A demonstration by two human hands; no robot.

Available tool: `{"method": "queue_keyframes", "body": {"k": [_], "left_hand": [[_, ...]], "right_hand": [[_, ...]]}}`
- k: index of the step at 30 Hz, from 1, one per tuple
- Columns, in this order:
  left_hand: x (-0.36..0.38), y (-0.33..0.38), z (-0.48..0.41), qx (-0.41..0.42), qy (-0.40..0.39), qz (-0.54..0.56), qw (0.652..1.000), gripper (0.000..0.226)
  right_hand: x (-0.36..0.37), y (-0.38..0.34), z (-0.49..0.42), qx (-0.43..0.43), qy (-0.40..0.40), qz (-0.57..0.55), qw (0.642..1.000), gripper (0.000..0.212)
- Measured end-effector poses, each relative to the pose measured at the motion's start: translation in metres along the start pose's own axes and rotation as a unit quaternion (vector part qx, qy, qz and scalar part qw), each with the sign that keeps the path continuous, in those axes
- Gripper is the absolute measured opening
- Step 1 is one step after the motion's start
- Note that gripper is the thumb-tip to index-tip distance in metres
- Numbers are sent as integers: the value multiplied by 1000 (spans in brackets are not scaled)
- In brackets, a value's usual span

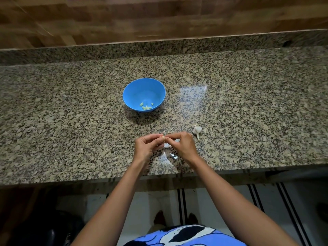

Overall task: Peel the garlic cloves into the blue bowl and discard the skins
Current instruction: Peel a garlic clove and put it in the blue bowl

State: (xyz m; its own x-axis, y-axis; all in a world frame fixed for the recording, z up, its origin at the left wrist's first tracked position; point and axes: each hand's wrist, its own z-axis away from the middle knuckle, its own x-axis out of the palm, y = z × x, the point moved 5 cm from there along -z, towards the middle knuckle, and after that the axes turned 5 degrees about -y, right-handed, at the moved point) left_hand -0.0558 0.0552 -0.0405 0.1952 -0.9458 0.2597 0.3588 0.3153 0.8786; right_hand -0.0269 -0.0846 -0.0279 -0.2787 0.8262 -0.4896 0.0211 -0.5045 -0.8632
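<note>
A blue bowl (134,89) stands mid-counter with several peeled pale cloves (146,106) at its bottom. Nearer the front edge, my left hand (146,146) and my right hand (182,146) meet fingertip to fingertip. Both pinch one small garlic cloves piece (163,138) between them. A partial garlic bulb (197,130) with its stem lies on the counter just right of my right hand. White skin scraps (173,155) lie on the counter under my hands.
The speckled granite counter (71,121) runs left to right, with a raised granite ledge (159,48) and a wooden wall behind. Its front edge is just below my wrists, with floor beneath.
</note>
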Motion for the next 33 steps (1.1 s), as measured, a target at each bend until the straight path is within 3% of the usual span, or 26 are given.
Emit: {"method": "queue_keyframes", "body": {"k": [9, 14, 17, 25, 29, 33], "left_hand": [[1, 1, 1, 0, -27, 1, 1000, 15], [3, 1, 1, -48, -59, 81, 994, 16], [0, -1, -1, -53, -58, 75, 994, 16], [3, 2, -3, -28, -87, -22, 996, 17], [3, 8, -4, -1, -80, -85, 993, 24], [3, 14, -3, -6, -68, -30, 997, 31]], "right_hand": [[1, 5, 1, 33, -5, -104, 994, 14], [3, 5, 5, 90, -43, -257, 961, 11], [7, 6, 5, 71, -69, -253, 962, 17], [4, 8, 5, 60, -35, -268, 961, 18], [2, 8, 0, 42, -42, -224, 973, 7], [2, 6, 2, 48, -80, -253, 963, 11]]}}
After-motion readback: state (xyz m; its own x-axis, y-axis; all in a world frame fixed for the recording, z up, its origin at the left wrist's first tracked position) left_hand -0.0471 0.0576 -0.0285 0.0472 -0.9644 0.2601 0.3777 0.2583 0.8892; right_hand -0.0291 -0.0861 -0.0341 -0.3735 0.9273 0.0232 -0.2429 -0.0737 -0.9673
